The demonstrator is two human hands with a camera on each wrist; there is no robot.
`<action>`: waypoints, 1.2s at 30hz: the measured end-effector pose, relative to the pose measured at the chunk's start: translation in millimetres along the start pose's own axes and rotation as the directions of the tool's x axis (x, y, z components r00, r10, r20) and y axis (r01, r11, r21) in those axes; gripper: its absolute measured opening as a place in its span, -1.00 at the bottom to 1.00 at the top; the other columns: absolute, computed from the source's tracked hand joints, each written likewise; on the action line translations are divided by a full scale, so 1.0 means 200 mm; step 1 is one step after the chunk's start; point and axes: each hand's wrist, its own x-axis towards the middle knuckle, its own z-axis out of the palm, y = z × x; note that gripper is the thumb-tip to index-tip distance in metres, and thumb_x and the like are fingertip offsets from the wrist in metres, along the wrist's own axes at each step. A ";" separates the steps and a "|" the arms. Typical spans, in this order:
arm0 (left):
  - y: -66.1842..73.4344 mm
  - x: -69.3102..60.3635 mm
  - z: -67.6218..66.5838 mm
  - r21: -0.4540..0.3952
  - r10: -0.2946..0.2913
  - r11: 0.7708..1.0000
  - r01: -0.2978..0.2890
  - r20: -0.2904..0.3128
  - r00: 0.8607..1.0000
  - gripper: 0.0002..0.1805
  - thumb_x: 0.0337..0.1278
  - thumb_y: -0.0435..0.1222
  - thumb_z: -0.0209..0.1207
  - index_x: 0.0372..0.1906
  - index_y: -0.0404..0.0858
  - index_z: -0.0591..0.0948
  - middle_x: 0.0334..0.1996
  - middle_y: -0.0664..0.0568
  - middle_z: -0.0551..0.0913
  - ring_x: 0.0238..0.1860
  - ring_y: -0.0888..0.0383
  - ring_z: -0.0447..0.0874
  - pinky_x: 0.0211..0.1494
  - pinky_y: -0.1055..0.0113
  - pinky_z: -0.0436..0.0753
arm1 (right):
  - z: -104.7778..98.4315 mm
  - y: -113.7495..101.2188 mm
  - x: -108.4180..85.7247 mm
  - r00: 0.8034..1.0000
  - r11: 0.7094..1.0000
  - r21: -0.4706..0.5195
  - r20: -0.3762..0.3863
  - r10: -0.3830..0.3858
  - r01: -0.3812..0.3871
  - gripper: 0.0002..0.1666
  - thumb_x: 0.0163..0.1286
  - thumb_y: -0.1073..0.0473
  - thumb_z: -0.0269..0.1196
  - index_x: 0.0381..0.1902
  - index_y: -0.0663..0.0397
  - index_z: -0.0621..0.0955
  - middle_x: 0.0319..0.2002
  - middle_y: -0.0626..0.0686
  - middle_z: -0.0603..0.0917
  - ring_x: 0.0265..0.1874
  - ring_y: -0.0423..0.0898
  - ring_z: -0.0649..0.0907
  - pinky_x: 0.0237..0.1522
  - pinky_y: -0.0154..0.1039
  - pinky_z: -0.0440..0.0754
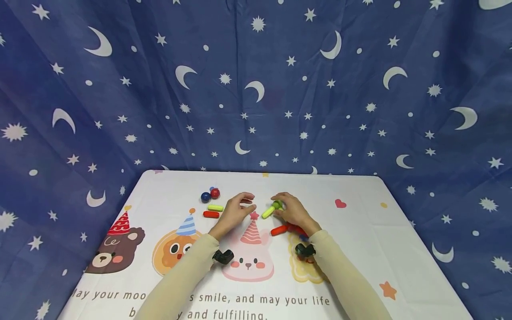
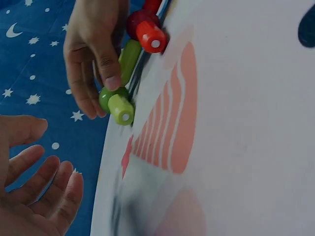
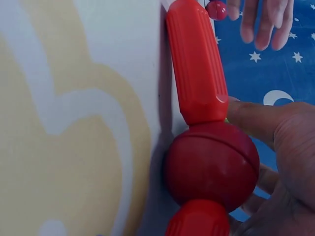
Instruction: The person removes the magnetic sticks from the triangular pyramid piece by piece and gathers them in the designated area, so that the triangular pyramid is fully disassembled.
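Observation:
My right hand (image 1: pixel 294 210) pinches a green ball (image 2: pixel 105 100) between thumb and fingers. Light green rods (image 2: pixel 122 110) stick out from two sides of that ball, making a dumbbell-like toy. My left hand (image 1: pixel 236 211) is held to the left of it, fingers spread and loosely bent, with nothing in them; its palm shows in the left wrist view. Below the right wrist lies a similar red toy: a dark red ball (image 3: pixel 211 167) with ridged red rods (image 3: pixel 197 61) at opposite ends. Part of it is hidden by the right hand in the head view.
Left of the left hand sit a dark blue ball (image 1: pixel 206 197), a red ball (image 1: pixel 215 193), a yellow-green rod (image 1: pixel 215 207) and a red rod (image 1: pixel 211 214). Something blue (image 1: pixel 303 238) shows partly under the right wrist. A starry blue curtain (image 1: pixel 256 89) hangs behind the printed white tablecloth (image 1: pixel 360 213).

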 end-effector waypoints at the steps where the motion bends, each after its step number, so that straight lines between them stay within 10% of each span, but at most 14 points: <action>1: 0.00 0.01 0.02 0.000 -0.002 1.000 0.002 0.013 1.000 -0.61 0.22 -0.25 0.28 0.14 -0.21 0.57 0.10 -0.12 0.64 0.10 0.01 0.64 0.14 0.15 0.64 | 0.00 0.00 0.00 1.000 1.000 0.009 -0.008 0.016 -0.016 -0.45 0.19 0.18 0.44 0.17 -0.05 0.61 0.24 0.11 0.55 0.27 0.14 0.52 0.36 0.08 0.40; 16: -0.02 0.07 0.17 0.003 -0.002 1.000 0.002 0.095 0.996 -0.61 0.19 -0.29 0.30 0.11 -0.27 0.57 0.01 -0.12 0.68 0.04 0.01 0.68 0.00 0.22 0.68 | 0.01 0.02 0.00 0.993 0.994 0.036 -0.052 0.107 -0.105 -0.58 0.28 0.15 0.37 0.12 -0.07 0.64 -0.07 0.08 0.73 -0.14 -0.04 0.67 0.03 -0.05 0.62; 36: -0.01 0.11 0.26 0.071 -0.034 0.997 0.024 0.140 0.990 -0.62 0.14 -0.25 0.35 0.07 -0.22 0.62 -0.15 -0.06 0.75 -0.15 0.12 0.73 -0.12 0.31 0.68 | 0.00 0.01 0.00 0.991 0.980 0.168 -0.058 0.118 -0.107 -0.62 0.35 0.18 0.31 0.12 0.00 0.64 0.05 0.15 0.70 -0.03 0.09 0.73 0.03 -0.02 0.67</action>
